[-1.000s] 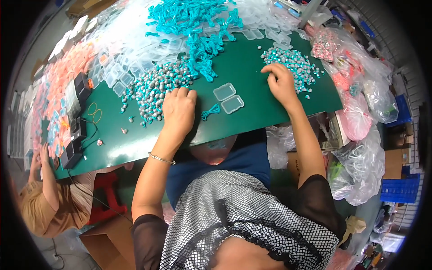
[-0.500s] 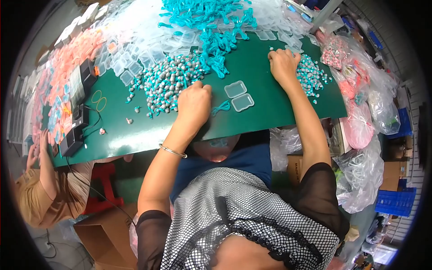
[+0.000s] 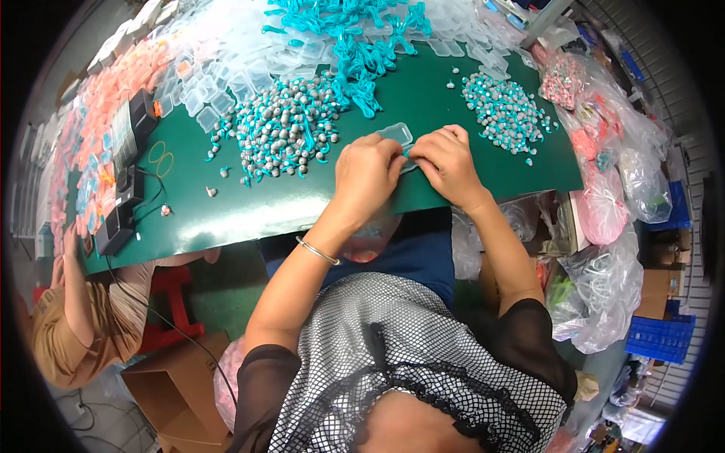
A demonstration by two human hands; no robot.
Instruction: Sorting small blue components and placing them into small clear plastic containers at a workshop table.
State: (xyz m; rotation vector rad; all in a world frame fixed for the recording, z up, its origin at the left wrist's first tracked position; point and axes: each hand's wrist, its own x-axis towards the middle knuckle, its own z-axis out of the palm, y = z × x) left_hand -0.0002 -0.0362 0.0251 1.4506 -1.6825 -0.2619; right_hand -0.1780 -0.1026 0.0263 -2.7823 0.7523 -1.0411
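Observation:
My left hand [image 3: 368, 170] and my right hand [image 3: 451, 167] meet above the near edge of the green table. Their fingertips are pinched close together, almost touching. Between them shows a small teal piece [image 3: 408, 153], gripped at my right fingertips; whether it is cord or a plug's stem cannot be told. What my left fingers hold is hidden. Just behind the hands lies an open clear plastic case [image 3: 396, 134], partly covered by them. Left of my left hand is a pile of small grey mushroom-shaped plugs with teal stems [image 3: 283, 128]. A second such pile [image 3: 504, 113] lies to the right.
Bundled teal cords [image 3: 355, 60] and many clear cases [image 3: 226, 72] heap at the back of the green table [image 3: 226, 219]. Black boxes [image 3: 121, 226] stand at the left, near a co-worker's arm [image 3: 74, 291]. Filled plastic bags [image 3: 604, 215] crowd the right edge.
My right hand has come from the right pile to the middle, and my left hand has moved right from the left pile. The teal cord beside the case no longer shows.

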